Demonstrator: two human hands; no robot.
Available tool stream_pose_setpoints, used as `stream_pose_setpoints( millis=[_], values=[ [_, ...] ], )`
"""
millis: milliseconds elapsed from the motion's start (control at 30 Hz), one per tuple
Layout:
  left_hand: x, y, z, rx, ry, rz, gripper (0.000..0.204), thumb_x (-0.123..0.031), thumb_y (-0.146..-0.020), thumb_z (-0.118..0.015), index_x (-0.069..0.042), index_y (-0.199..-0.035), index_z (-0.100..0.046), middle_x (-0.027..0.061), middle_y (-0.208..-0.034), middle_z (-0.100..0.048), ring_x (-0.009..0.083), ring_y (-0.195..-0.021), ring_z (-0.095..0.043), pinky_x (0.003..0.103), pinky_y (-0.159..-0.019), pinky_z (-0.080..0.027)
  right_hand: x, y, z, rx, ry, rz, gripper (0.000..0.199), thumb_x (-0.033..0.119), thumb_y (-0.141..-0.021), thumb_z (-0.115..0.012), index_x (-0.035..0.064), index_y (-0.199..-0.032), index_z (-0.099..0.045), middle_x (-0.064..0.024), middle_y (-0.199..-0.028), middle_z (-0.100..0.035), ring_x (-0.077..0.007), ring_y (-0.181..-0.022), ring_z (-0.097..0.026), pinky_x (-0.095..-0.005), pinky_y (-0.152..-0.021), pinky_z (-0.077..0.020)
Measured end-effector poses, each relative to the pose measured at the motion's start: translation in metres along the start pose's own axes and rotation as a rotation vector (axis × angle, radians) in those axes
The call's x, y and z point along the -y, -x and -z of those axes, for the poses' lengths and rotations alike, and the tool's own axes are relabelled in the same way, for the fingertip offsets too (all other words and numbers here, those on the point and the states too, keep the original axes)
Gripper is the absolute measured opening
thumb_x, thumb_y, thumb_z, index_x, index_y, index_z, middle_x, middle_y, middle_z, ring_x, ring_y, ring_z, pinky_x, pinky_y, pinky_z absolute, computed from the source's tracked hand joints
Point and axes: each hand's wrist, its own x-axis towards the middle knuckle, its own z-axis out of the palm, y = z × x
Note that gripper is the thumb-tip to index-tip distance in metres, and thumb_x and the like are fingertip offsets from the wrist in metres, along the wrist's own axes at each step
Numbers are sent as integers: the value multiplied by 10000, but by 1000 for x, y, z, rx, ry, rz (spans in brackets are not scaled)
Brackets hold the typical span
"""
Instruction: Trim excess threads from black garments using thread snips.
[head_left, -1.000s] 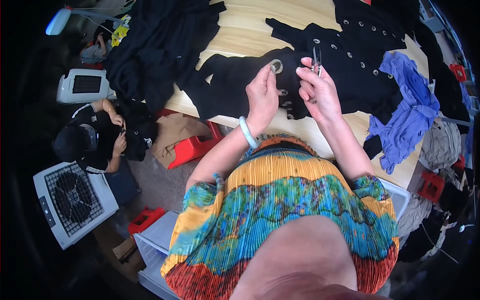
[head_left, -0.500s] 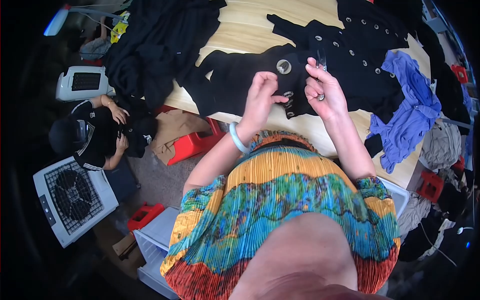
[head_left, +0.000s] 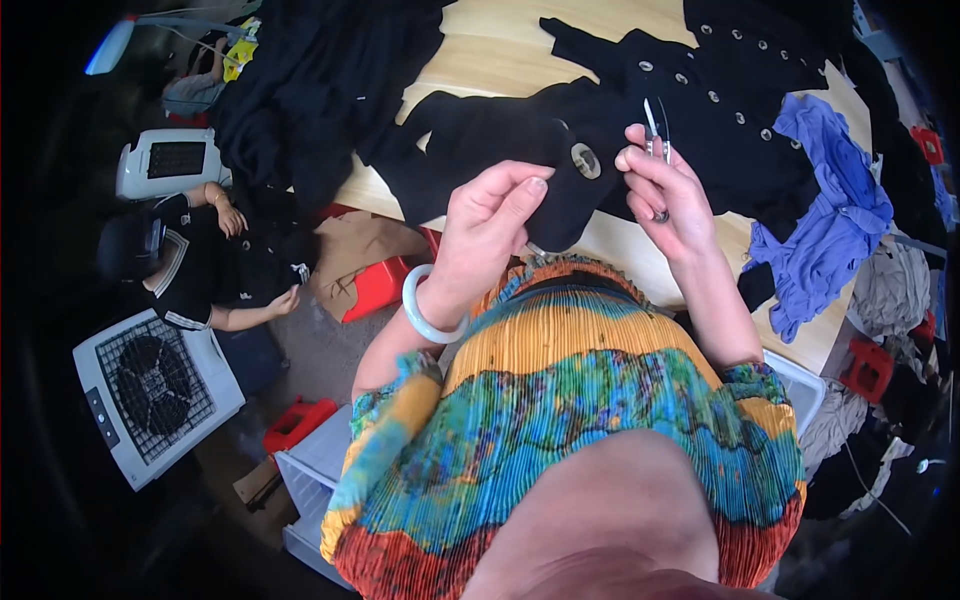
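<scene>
By the near edge of the table (head_left: pixel 480 55), the left hand (head_left: pixel 488 218), thumb and forefinger together, is beside a round button (head_left: pixel 585 161) against a black garment (head_left: pixel 490 122), the right hand (head_left: pixel 676 192) grips small snips (head_left: pixel 652 118) (blades parted, pointing toward the far edge), and a blue-violet garment (head_left: pixel 826 205) lies along the right edge.

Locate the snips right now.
Head view, right of centre: the snips are in the right hand, blades toward the picture's top, seen against black fabric, left of the purple garment.
</scene>
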Motion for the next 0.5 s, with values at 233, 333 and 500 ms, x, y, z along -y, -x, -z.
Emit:
stream_pose_setpoints(
  millis=[233, 333, 500],
  values=[
    [6, -5, -2, -14, 18, 24, 130, -152, -871, -460, -55, -868, -547, -52, -693, -485, -11, -468, -351, 132, -388, -270, -3, 3, -11, 266, 603, 188, 444, -47, -684, -482, 20, -1112, -385, -110, -1081, -531, 9, -459, -313, -130, -436, -289],
    [10, -9, 1, 15, 104, 43, 123, -161, -875, -448, -67, -891, -525, -42, -725, -480, -11, -487, -358, 130, -397, -286, -7, 2, -9, 256, 616, 146, 457, -30, -691, -527, 25, -1119, -377, -89, -1061, -538, 14, -467, -331, -130, -436, -290],
    [13, -10, 3, 21, 171, 59, 108, -135, -862, -465, -64, -935, -502, -27, -740, -485, -4, -519, -384, 131, -437, -319, -8, 2, -9, 199, 583, 121, 351, 12, -729, -581, 35, -1050, -441, -17, -910, -532, 17, -554, -368, -125, -525, -328]
  ],
)
